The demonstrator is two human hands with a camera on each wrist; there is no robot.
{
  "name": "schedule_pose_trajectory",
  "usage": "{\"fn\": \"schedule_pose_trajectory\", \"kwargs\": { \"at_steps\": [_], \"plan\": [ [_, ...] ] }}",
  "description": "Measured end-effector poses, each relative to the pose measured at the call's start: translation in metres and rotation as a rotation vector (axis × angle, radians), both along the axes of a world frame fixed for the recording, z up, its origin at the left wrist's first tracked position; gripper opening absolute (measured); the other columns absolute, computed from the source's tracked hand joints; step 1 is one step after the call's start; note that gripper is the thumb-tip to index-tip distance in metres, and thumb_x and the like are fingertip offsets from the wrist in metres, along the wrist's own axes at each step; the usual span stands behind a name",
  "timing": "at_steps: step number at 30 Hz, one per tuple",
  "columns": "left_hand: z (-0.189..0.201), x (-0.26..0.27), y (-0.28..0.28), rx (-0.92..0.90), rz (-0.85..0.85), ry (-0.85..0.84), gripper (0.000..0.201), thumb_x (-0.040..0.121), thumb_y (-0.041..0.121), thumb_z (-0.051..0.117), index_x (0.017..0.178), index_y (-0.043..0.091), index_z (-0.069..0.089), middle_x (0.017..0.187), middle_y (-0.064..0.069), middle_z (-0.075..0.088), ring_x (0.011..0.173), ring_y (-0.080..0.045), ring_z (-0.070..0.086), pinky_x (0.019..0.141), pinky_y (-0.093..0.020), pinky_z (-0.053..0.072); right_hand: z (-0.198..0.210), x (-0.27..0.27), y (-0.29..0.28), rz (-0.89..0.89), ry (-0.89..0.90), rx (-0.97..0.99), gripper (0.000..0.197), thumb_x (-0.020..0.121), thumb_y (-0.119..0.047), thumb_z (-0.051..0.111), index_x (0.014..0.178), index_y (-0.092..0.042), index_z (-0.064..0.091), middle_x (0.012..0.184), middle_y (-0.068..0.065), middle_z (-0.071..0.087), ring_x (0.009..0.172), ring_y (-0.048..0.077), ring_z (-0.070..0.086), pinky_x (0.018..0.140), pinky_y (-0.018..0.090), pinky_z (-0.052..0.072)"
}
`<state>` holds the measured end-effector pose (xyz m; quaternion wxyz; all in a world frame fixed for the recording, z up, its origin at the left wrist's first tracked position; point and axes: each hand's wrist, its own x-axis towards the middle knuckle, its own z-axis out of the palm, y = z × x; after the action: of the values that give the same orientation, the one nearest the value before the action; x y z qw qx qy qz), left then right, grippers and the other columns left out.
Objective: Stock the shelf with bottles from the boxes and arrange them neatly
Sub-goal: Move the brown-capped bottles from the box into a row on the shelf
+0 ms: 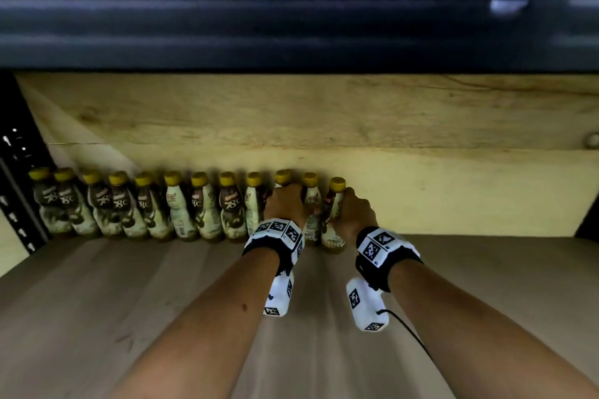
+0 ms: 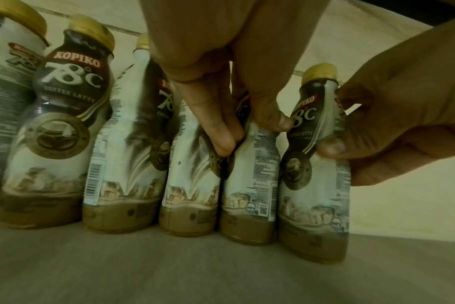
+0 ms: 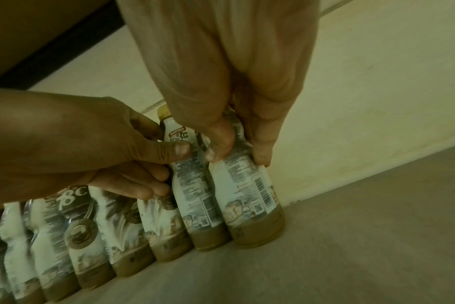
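Head view: left hand (image 1: 285, 204) and right hand (image 1: 355, 214) each grip a neighbouring bottle (image 1: 334, 214), fingers curled.

Row of bottles (image 1: 155, 204) stood on the shelf (image 1: 129, 301) against the back wall (image 1: 421, 191), running from frame left to center. Left hand (image 1: 287, 204) sat on the second-last bottle (image 1: 311, 204), right hand (image 1: 355, 214) on the end bottle (image 1: 334, 214), rightmost in row. Post (image 1: 16, 172) at far left; upper board (image 1: 324, 107) above the row.
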<state>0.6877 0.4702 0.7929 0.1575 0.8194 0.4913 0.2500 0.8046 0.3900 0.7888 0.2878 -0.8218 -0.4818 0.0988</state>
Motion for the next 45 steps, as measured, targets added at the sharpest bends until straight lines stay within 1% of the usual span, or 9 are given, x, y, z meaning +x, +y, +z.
{"fn": "schedule_pose_trajectory", "kwargs": {
  "at_steps": [10, 15, 18, 23, 27, 31, 36, 39, 45],
  "plan": [
    [-0.005, 0.005, -0.01, 0.038, -0.006, 0.085, 0.026, 0.094, 0.019, 0.055, 0.119, 0.013, 0.053, 0.12, -0.014, 0.061, 0.112, -0.038, 0.056, 0.081, -0.043, 0.046, 0.001, 0.013, 0.018, -0.002, -0.047, -0.01, 0.052, 0.091, -0.016, 0.061, 0.136, -0.01, 0.036, 0.121, 0.02, 0.058, 0.109, 0.043, 0.058, 0.087, 0.047, 0.052],
    [0.004, -0.034, -0.039, 0.017, -0.078, 0.021, 0.036, 0.09, 0.021, 0.056, 0.125, 0.012, 0.054, 0.122, -0.015, 0.06, 0.113, -0.038, 0.054, 0.091, -0.044, 0.047, 0.004, 0.007, 0.014, 0.0, -0.023, -0.019, 0.053, 0.092, -0.014, 0.059, 0.138, -0.007, 0.033, 0.118, 0.022, 0.058, 0.103, 0.045, 0.059, 0.075, 0.043, 0.05],
    [0.009, -0.063, -0.058, 0.006, -0.084, 0.042, 0.027, 0.09, 0.021, 0.057, 0.112, 0.008, 0.063, 0.117, -0.014, 0.062, 0.109, -0.034, 0.057, 0.089, -0.038, 0.048, 0.01, 0.001, 0.007, 0.011, 0.031, -0.084, 0.068, 0.096, -0.017, 0.057, 0.15, -0.004, 0.018, 0.13, 0.025, 0.051, 0.107, 0.044, 0.057, 0.073, 0.039, 0.047],
    [0.003, -0.106, -0.083, -0.076, -0.097, 0.134, 0.036, 0.083, 0.031, 0.064, 0.115, 0.013, 0.064, 0.117, -0.009, 0.064, 0.109, -0.029, 0.06, 0.084, -0.028, 0.048, 0.021, -0.008, -0.037, 0.008, 0.085, -0.104, 0.095, 0.095, -0.025, 0.061, 0.154, -0.002, -0.009, 0.15, 0.024, 0.035, 0.127, 0.042, 0.047, 0.09, 0.039, 0.046],
    [-0.003, -0.121, -0.115, -0.127, -0.151, 0.188, 0.048, 0.084, 0.035, 0.069, 0.127, 0.017, 0.057, 0.13, -0.004, 0.058, 0.119, -0.022, 0.055, 0.099, -0.029, 0.044, 0.03, -0.019, -0.095, 0.102, -0.093, -0.164, 0.069, 0.092, -0.031, 0.063, 0.146, -0.003, 0.031, 0.142, 0.021, 0.046, 0.125, 0.037, 0.049, 0.097, 0.037, 0.046],
    [-0.008, -0.129, -0.167, -0.137, -0.305, 0.202, 0.043, 0.084, 0.034, 0.071, 0.123, 0.017, 0.062, 0.123, -0.001, 0.064, 0.114, -0.017, 0.059, 0.097, -0.024, 0.044, 0.025, -0.048, -0.171, 0.248, -0.13, -0.281, 0.045, 0.09, -0.032, 0.064, 0.128, -0.01, 0.055, 0.127, 0.009, 0.059, 0.115, 0.026, 0.056, 0.096, 0.031, 0.046],
    [-0.023, -0.147, -0.243, -0.131, -0.496, 0.229, 0.019, 0.084, 0.033, 0.069, 0.094, 0.016, 0.071, 0.085, 0.002, 0.072, 0.082, -0.012, 0.066, 0.073, -0.019, 0.046, -0.004, -0.085, -0.267, 0.406, -0.046, -0.382, 0.031, 0.084, -0.038, 0.072, 0.106, -0.018, 0.065, 0.094, -0.002, 0.071, 0.089, 0.016, 0.066, 0.085, 0.032, 0.053],
    [-0.044, -0.164, -0.283, -0.2, -0.571, 0.234, 0.021, 0.084, 0.035, 0.068, 0.073, 0.016, 0.067, 0.062, 0.007, 0.066, 0.06, -0.007, 0.062, 0.062, -0.022, 0.046, -0.031, -0.095, -0.313, 0.493, 0.086, -0.442, 0.019, 0.084, -0.034, 0.072, 0.095, -0.018, 0.069, 0.073, 0.001, 0.073, 0.068, 0.011, 0.066, 0.073, 0.031, 0.054],
    [-0.147, -0.181, -0.324, -0.486, -0.601, 0.305, 0.015, 0.081, 0.033, 0.071, 0.082, 0.017, 0.072, 0.076, 0.007, 0.072, 0.074, -0.005, 0.066, 0.073, -0.022, 0.052, -0.134, -0.112, -0.362, 0.413, 0.351, -0.54, 0.025, 0.085, -0.026, 0.073, 0.106, -0.013, 0.067, 0.085, -0.005, 0.068, 0.067, 0.001, 0.059, 0.062, 0.01, 0.043]
  ]
}}
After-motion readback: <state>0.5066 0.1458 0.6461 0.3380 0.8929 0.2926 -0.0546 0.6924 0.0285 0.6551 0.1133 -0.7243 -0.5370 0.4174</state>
